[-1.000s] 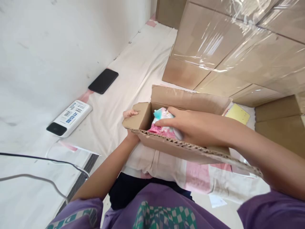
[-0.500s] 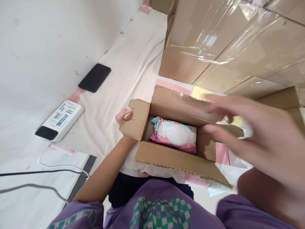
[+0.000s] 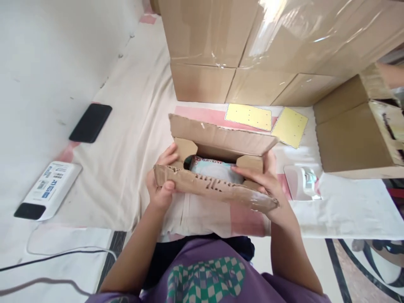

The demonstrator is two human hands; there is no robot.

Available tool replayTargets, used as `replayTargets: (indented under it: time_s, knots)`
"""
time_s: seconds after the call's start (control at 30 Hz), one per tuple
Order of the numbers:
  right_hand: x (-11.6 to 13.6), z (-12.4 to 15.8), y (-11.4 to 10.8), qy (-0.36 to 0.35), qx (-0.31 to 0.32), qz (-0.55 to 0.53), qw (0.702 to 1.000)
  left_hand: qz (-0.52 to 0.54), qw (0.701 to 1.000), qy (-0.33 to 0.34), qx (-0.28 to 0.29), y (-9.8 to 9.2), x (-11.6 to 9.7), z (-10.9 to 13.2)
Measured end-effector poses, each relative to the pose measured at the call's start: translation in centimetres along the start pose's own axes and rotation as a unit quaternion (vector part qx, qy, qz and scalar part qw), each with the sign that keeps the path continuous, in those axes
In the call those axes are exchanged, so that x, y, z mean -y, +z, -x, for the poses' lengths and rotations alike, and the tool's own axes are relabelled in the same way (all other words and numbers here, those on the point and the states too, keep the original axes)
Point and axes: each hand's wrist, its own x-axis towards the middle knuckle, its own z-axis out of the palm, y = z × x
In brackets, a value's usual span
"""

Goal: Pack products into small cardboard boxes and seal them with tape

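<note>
A small open cardboard box [image 3: 217, 136] rests on a cloth-covered surface in front of me. Inside lies a pink and white wipes packet [image 3: 211, 168], mostly hidden by the flaps. My left hand [image 3: 161, 181] grips the box's left end, thumb over the near flap [image 3: 214, 190] and fingers behind the left side flap. My right hand [image 3: 268, 185] holds the right end, its fingers pressing the right side flap [image 3: 250, 162] inward over the packet.
Large film-wrapped cartons [image 3: 252, 46] stand behind the box. Two yellow cards [image 3: 248, 116] lie beside them. A smaller brown carton [image 3: 350, 134] and a tape dispenser [image 3: 301, 182] are to the right. A black phone [image 3: 91, 122], a white device [image 3: 47, 191] and cables [image 3: 63, 254] lie left.
My right hand left the packet, swung out to the right, then came back to grip the box's right end. The side flaps are now folded inward and the near flap is raised.
</note>
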Motion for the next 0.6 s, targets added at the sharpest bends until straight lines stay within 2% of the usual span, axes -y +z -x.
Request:
replayTargets:
  time_s: [0.07,0.17,0.27,0.33,0.4,0.47,0.6]
  knots:
    - [-0.4,-0.1,0.0,0.005,0.001,-0.030,1.000,0.019,1.000,-0.004,-0.017,0.7,-0.5,0.2]
    - [-1.5,0.3,0.9,0.023,-0.080,-0.051,0.995,0.020,0.999,-0.036,-0.035,0.9,-1.5,0.0]
    - [-2.2,0.8,1.4,0.029,-0.141,-0.019,0.989,0.046,0.995,-0.091,-0.002,0.6,-2.2,-0.6]
    - [-2.3,1.0,1.1,0.002,-0.133,0.007,0.991,0.058,0.992,-0.108,0.032,0.4,-2.3,-0.8]
    - [-2.2,1.0,0.8,-0.032,-0.098,0.033,0.994,0.027,0.995,-0.082,0.049,0.0,-2.4,-1.1]
    - [-2.1,1.1,0.5,-0.040,-0.072,0.056,0.995,-0.059,0.995,-0.027,0.071,-0.9,-2.4,-1.5]
    - [-2.5,2.2,-0.1,-0.006,-0.142,0.062,0.988,-0.244,0.948,0.096,0.182,-3.8,-2.1,-3.2]
